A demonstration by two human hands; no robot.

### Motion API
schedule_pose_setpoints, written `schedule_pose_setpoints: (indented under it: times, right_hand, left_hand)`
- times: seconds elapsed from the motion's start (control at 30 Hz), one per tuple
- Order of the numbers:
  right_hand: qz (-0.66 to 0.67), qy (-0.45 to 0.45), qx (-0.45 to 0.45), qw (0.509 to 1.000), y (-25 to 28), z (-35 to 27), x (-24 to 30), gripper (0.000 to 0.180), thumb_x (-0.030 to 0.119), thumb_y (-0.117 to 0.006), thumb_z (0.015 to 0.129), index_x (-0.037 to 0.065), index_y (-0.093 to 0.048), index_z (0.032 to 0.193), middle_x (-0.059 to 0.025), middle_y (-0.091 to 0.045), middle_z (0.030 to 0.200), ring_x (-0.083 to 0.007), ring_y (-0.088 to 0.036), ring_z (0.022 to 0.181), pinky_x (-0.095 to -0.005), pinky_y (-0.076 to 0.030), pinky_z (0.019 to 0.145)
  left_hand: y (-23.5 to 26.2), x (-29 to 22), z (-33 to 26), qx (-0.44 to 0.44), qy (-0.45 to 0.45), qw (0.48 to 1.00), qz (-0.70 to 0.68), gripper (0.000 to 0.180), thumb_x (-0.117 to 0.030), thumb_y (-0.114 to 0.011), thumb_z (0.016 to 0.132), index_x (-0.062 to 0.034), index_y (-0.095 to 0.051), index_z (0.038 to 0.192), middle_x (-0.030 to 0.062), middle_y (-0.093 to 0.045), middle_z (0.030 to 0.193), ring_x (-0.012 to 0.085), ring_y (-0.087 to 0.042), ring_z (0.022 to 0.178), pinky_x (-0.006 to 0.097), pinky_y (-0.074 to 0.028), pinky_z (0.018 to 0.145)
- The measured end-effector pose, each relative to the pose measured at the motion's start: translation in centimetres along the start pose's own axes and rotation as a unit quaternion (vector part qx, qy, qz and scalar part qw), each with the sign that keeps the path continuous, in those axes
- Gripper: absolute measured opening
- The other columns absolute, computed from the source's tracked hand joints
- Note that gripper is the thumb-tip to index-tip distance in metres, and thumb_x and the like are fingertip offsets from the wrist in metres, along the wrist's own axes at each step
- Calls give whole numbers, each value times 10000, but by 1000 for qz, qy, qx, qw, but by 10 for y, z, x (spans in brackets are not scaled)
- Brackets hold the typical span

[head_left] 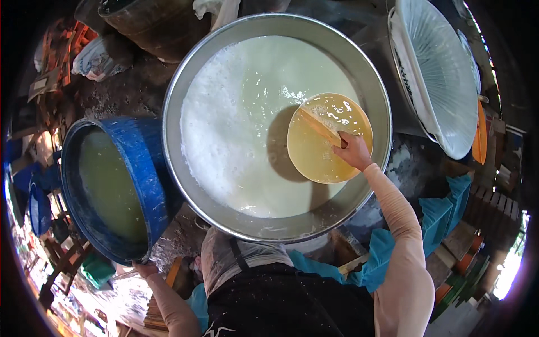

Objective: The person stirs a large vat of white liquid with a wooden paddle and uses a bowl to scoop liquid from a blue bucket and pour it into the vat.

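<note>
A wide round metal vat (351, 210) holds milky, pale green liquid with white foam on its left side. Over the vat's right part is a round yellowish dipper (303, 151) with a wooden bar handle (320, 124) across it. My right hand (355, 151) is closed around the handle's near end. Clear yellowish liquid with bubbles shows in the dipper, and its shadow falls on the milky liquid. At lower left, my left hand (147, 270) grips the near rim of a blue barrel (137, 168), its fingers partly hidden. Greenish liquid stands in the barrel, which leans toward me.
A large dark pot (151, 28) stands behind the vat at far left. To the far right, a pale, ribbed round cover (443, 78) rests on a big container. Turquoise cloth (382, 255) lies by my right arm. A white sack (101, 59) sits at upper left.
</note>
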State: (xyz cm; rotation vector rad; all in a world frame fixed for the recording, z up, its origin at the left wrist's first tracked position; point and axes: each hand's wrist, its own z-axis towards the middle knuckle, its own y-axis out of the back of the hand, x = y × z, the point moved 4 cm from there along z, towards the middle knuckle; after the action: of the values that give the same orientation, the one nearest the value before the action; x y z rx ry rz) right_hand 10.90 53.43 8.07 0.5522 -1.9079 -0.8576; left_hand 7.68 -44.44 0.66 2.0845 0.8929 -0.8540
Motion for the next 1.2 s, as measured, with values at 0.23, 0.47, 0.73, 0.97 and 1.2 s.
schedule_pose_setpoints:
  times: [0.23, 0.47, 0.73, 0.97, 1.2]
  right_hand:
    - [-30, -26, 33, 999, -3, 40, -38, 266, 175, -740, 722, 3, -601, 869, -158, -600, 672, -361, -621, 650, -439, -490, 625]
    - [-63, 39, 42, 996, -19, 76, -43, 279, 168, -731, 728, -6, -527, 806, -174, -553, 671, -389, -581, 645, -446, -473, 612]
    - [-121, 66, 78, 987, -37, 91, -22, 280, 197, -694, 752, 13, -618, 949, -226, -655, 810, -440, -640, 783, -505, -524, 700]
    - [-199, 42, 138, 969, -51, 88, -6, 328, 215, -676, 768, 15, -637, 1025, -253, -682, 904, -452, -657, 866, -522, -541, 755]
    - [-227, 51, 162, 959, -77, 71, 31, 247, 196, -650, 776, 22, -619, 950, -259, -673, 893, -477, -636, 863, -546, -522, 773]
  left_hand:
    - [-23, -3, -57, 39, -64, 993, 95, 393, -492, -506, 939, -165, -619, 1125, 22, -652, 1087, 154, -606, 891, 280, -493, 773]
    - [-15, -13, -67, 73, -86, 983, 146, 389, -386, -448, 989, -118, -616, 1215, -5, -626, 1251, 155, -552, 1081, 321, -386, 949]
    - [28, -27, -22, 101, -66, 984, 133, 409, -123, -486, 934, -46, -530, 1333, 58, -607, 1278, 216, -552, 1138, 346, -370, 1060]
    - [5, -8, -23, 94, 46, 995, 6, 425, -507, -517, 945, -126, -619, 1102, 30, -674, 1044, 220, -646, 870, 382, -535, 685]
    - [24, -16, -28, 161, -465, 795, 355, 705, -88, -703, 765, 96, -405, 1377, 178, -584, 1162, 282, -609, 1020, 334, -504, 904]
